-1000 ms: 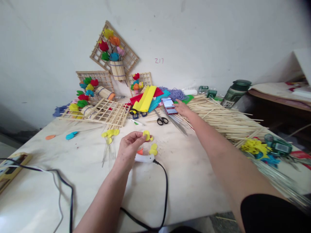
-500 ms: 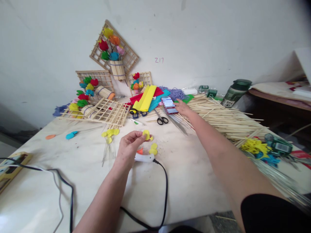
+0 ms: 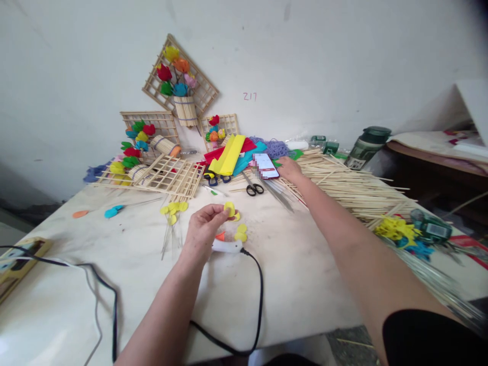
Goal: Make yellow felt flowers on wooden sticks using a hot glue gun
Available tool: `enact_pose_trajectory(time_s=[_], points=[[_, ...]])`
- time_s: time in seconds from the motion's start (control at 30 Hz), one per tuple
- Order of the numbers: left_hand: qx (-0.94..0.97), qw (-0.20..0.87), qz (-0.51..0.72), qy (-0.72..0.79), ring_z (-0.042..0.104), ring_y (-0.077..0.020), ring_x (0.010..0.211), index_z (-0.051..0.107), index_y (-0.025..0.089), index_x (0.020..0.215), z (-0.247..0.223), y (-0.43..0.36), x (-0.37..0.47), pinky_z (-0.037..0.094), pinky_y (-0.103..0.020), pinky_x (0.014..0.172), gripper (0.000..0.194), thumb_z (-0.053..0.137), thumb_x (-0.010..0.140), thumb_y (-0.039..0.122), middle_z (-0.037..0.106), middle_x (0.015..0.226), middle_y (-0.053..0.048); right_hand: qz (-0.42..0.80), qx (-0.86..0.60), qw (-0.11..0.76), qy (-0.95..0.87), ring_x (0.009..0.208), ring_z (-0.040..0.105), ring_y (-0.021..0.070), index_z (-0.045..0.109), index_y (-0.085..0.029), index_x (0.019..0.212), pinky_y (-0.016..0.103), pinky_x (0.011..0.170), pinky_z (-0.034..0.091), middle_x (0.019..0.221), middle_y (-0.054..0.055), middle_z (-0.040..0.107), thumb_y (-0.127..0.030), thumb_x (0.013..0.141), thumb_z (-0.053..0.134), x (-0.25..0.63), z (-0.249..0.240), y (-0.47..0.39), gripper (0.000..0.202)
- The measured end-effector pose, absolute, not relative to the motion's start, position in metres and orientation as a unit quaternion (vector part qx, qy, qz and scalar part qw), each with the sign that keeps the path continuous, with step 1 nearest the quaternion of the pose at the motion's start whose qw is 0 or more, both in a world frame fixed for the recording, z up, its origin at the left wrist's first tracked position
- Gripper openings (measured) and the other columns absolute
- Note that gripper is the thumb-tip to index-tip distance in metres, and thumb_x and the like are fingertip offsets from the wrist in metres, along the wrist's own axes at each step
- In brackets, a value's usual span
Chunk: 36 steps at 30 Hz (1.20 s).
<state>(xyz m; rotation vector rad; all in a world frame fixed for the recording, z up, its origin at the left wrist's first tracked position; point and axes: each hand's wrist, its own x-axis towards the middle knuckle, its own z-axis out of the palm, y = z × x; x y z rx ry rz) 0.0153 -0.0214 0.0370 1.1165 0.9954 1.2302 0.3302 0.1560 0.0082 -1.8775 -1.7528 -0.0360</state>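
My left hand (image 3: 208,223) pinches a yellow disc (image 3: 229,208) between thumb and fingers, above the white tool (image 3: 227,247) with a black cord. Two loose yellow pieces (image 3: 241,233) lie just right of it, and an orange tip (image 3: 220,236) shows beside the tool. My right hand (image 3: 288,169) reaches out to the right edge of a lit phone (image 3: 267,165), its fingers apart and holding nothing. Several yellow discs on wires (image 3: 173,208) rest left of my left hand. Black-handled scissors (image 3: 255,189) lie in front of the phone.
Wooden lattices with colourful flowers (image 3: 185,173) stand and lie at the back left. Thin sticks (image 3: 351,183) are heaped at the right, near a green bottle (image 3: 368,147). A power strip (image 3: 23,264) sits at the left edge, with cables (image 3: 102,284) running across the table.
The phone screen shows a different, whiter page. My right hand has drawn back slightly from the screen. My left hand still holds the yellow disc, almost unmoved.
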Motion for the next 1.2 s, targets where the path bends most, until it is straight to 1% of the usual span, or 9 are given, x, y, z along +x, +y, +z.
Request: enact_pose_trajectory(time_s=[0.1,0.2,0.3,0.37,0.47,0.53,0.6,0.77,1.2], points=[[0.479,0.562,0.529,0.418,0.068,-0.0179,0.072,0.068,0.014,0.072,0.035,-0.02,0.015,0.052,-0.027,0.071,0.033,0.082,0.059,0.04,0.073,0.074,-0.007,-0.017,-0.735,0.253,-0.629,0.107,0.061,0.0249,0.071,-0.013,0.111,0.032,0.089,0.045,0.118,0.012,0.067,-0.014,0.079,0.049,0.316,0.017,0.145,0.039],[0.477,0.557,0.538,0.414,0.068,-0.0165,0.07,0.068,0.013,0.073,0.034,-0.018,0.014,0.052,-0.026,0.071,0.034,0.082,0.059,0.041,0.072,0.073,-0.006,-0.015,-0.721,0.274,-0.636,0.103,0.062,0.0233,0.071,-0.015,0.109,0.03,0.086,0.045,0.114,0.01,0.069,-0.017,0.082,0.047,0.293,0.024,0.13,0.037],[0.47,0.556,0.547,0.414,0.068,-0.0163,0.067,0.067,0.013,0.074,0.033,-0.016,0.014,0.053,-0.027,0.071,0.037,0.082,0.057,0.042,0.071,0.071,-0.006,0.011,-0.676,0.312,-0.668,0.09,0.064,0.0215,0.074,-0.017,0.091,0.029,0.078,0.045,0.095,0.008,0.073,-0.024,0.084,0.048,0.259,0.029,0.113,0.029],[0.46,0.558,0.552,0.415,0.068,-0.0164,0.066,0.066,0.012,0.074,0.033,-0.015,0.014,0.053,-0.028,0.07,0.04,0.083,0.055,0.043,0.071,0.069,-0.006,0.085,-0.626,0.346,-0.693,0.078,0.063,0.0181,0.072,-0.016,0.083,0.026,0.068,0.044,0.084,0.006,0.072,-0.028,0.085,0.049,0.234,0.03,0.101,0.026],[0.451,0.558,0.558,0.417,0.067,-0.0162,0.064,0.065,0.013,0.075,0.032,-0.012,0.013,0.054,-0.028,0.069,0.043,0.084,0.051,0.044,0.069,0.066,-0.005,0.28,-0.513,0.373,-0.721,0.062,0.059,0.012,0.068,-0.013,0.079,0.022,0.056,0.042,0.081,0.006,0.07,-0.038,0.086,0.049,0.198,0.032,0.082,0.032],[0.451,0.554,0.561,0.419,0.067,-0.0158,0.064,0.064,0.013,0.075,0.031,-0.011,0.011,0.053,-0.028,0.069,0.044,0.083,0.051,0.044,0.068,0.065,-0.004,0.392,-0.441,0.378,-0.714,0.061,0.059,0.0108,0.066,-0.014,0.081,0.021,0.05,0.041,0.086,0.006,0.069,-0.041,0.086,0.05,0.179,0.033,0.07,0.033],[0.455,0.548,0.56,0.423,0.066,-0.0154,0.064,0.065,0.012,0.075,0.031,-0.01,0.009,0.053,-0.027,0.069,0.043,0.083,0.052,0.044,0.068,0.065,-0.004,0.45,-0.394,0.369,-0.711,0.061,0.059,0.0106,0.065,-0.014,0.075,0.02,0.05,0.042,0.077,0.004,0.067,-0.045,0.082,0.055,0.165,0.034,0.059,0.033],[0.459,0.537,0.557,0.437,0.065,-0.0146,0.063,0.065,0.012,0.074,0.028,-0.007,0.005,0.052,-0.028,0.069,0.043,0.082,0.053,0.045,0.069,0.068,-0.006,0.443,-0.368,0.392,-0.717,0.056,0.053,0.0091,0.062,-0.014,0.063,0.019,0.05,0.042,0.056,-0.001,0.056,-0.05,0.075,0.063,0.151,0.038,0.042,0.038],[0.453,0.546,0.572,0.412,0.065,-0.0154,0.064,0.062,0.012,0.071,0.025,-0.006,0.004,0.052,-0.029,0.071,0.04,0.08,0.051,0.042,0.066,0.064,-0.004,0.366,-0.446,0.494,-0.651,0.054,0.054,0.0102,0.067,-0.017,0.063,0.021,0.049,0.041,0.058,-0.002,0.059,-0.029,0.071,0.063,0.135,0.024,0.033,0.015]])
